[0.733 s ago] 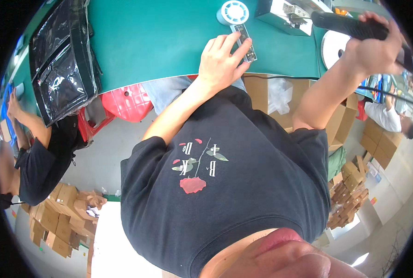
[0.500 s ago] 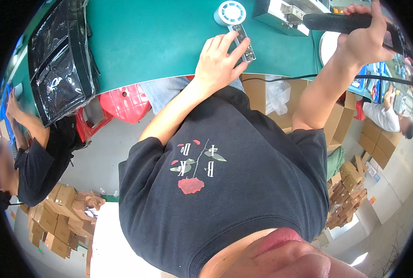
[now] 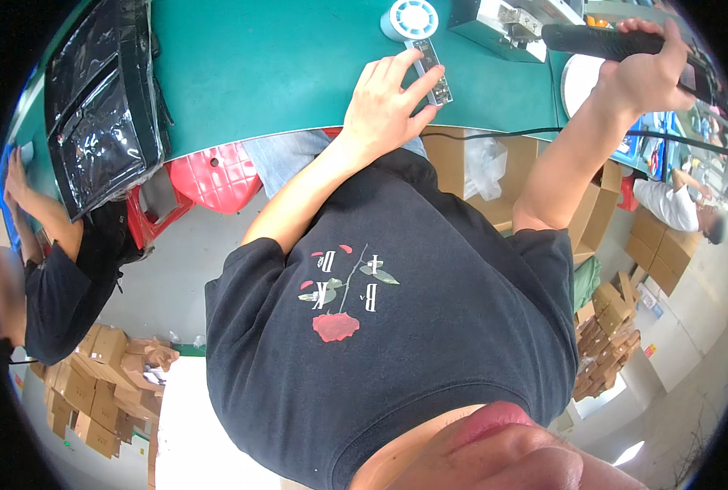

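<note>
My left hand (image 3: 384, 102) lies on the green table (image 3: 258, 73) with its fingers spread. Its fingertips touch a small narrow metal part (image 3: 431, 71) and hold it flat against the tabletop. My right hand (image 3: 645, 69) is raised above the table's right end and grips a black electric screwdriver (image 3: 605, 39), which lies roughly level and points left. Its black cable (image 3: 625, 135) runs off under my forearm to the right. A white and blue round dish (image 3: 409, 18) stands just beyond the metal part.
A grey fixture block (image 3: 503, 24) sits at the table's far right. Black bags in clear plastic (image 3: 103, 98) are stacked on the left end. A red stool (image 3: 217, 171) and cardboard boxes (image 3: 470, 171) stand under the table. Another person (image 3: 54, 269) works at left, a second one (image 3: 678, 208) at right.
My right hand has carried the screwdriver left and closer to the fixture. My left hand has stayed on the metal part.
</note>
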Motion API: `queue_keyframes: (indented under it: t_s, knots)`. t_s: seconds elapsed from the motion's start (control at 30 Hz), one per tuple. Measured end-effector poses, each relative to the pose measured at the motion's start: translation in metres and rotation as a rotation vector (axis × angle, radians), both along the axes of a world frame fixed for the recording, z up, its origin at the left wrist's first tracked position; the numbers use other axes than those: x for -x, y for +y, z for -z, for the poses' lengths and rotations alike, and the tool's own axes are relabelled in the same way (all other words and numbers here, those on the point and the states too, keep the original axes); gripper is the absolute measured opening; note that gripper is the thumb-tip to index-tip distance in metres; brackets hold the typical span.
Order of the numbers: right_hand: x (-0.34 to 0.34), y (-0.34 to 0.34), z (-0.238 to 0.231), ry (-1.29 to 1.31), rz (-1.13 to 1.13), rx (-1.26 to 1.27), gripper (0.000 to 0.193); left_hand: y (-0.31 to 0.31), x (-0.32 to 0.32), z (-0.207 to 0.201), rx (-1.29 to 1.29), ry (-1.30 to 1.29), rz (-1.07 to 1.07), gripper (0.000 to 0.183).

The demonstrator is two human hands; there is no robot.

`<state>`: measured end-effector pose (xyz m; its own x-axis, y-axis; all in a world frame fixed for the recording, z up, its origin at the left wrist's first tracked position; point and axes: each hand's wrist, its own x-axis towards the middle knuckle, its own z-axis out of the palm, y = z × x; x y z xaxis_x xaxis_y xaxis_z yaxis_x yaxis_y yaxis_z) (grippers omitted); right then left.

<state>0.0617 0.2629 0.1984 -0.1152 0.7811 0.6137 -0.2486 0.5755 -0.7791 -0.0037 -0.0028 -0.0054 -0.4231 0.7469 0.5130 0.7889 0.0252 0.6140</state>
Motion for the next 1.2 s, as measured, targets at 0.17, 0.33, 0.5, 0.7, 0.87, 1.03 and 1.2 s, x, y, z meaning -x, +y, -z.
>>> queue_keyframes:
  t_s: [0.17,0.33,0.5,0.7,0.87,1.03,1.2]
  knots:
    - [-0.002,-0.046,0.004,-0.009,-0.097,-0.028,0.014,-0.003,-0.002,0.001,-0.017,-0.004,-0.004,0.054]
    - [-0.017,-0.103,0.006,0.014,-0.183,0.038,0.015,-0.002,0.000,0.004,-0.021,-0.002,-0.005,0.054]
    - [-0.036,-0.129,0.013,0.039,-0.375,0.049,0.018,-0.002,0.000,0.005,-0.020,0.008,-0.004,0.056]
    - [-0.038,-0.161,0.021,-0.095,-0.345,0.041,0.016,-0.002,0.001,0.006,-0.012,0.000,0.000,0.059]
    - [-0.033,-0.167,0.027,-0.019,-0.366,0.089,0.023,-0.002,0.000,0.004,-0.019,-0.010,0.013,0.062]
    - [-0.034,-0.166,0.031,-0.004,-0.385,0.076,0.023,-0.003,0.001,0.005,-0.007,0.004,0.008,0.061]
    - [-0.036,-0.165,0.026,0.025,-0.359,0.056,0.022,-0.003,0.000,0.004,0.009,0.002,0.009,0.060]
